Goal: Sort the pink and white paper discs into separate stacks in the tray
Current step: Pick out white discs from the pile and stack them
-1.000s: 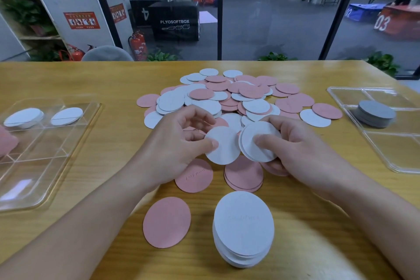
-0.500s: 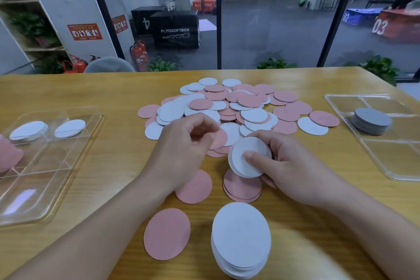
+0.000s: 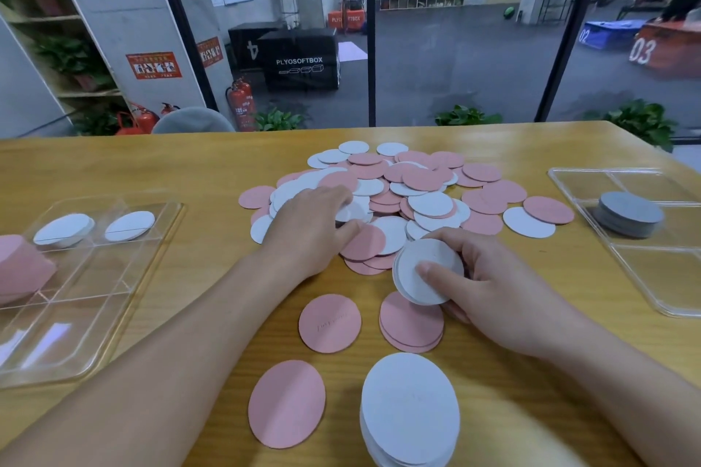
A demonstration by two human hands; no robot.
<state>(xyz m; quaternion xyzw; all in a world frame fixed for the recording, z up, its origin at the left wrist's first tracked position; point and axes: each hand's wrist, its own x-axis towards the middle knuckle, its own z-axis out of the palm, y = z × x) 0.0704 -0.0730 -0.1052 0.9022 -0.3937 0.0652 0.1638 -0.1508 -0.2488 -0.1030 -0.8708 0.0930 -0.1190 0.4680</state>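
A loose heap of pink and white paper discs [image 3: 413, 178] covers the middle of the wooden table. My left hand [image 3: 307, 227] reaches into the heap's near left side, thumb and fingers pinching a white disc [image 3: 351, 210]. My right hand [image 3: 489, 288] grips a small stack of white discs [image 3: 417, 269], thumb pressed on its top face. Near me lie a thick white stack [image 3: 409, 409], a thin pink stack [image 3: 411, 326] and two single pink discs [image 3: 330, 322] [image 3: 286, 404]. The clear tray [image 3: 91, 299] on the left holds two white piles [image 3: 62, 229] [image 3: 129, 226].
A pink stack [image 3: 21, 269] sits at the left tray's edge, cut off by the frame. A second clear tray [image 3: 652, 277] on the right holds a grey disc stack [image 3: 627, 212]. Beyond the table's far edge stands a glass wall.
My left hand has moved away from the right hand, up and left into the heap, and pinched a white disc. The right hand keeps its white stack, shifted slightly toward me.
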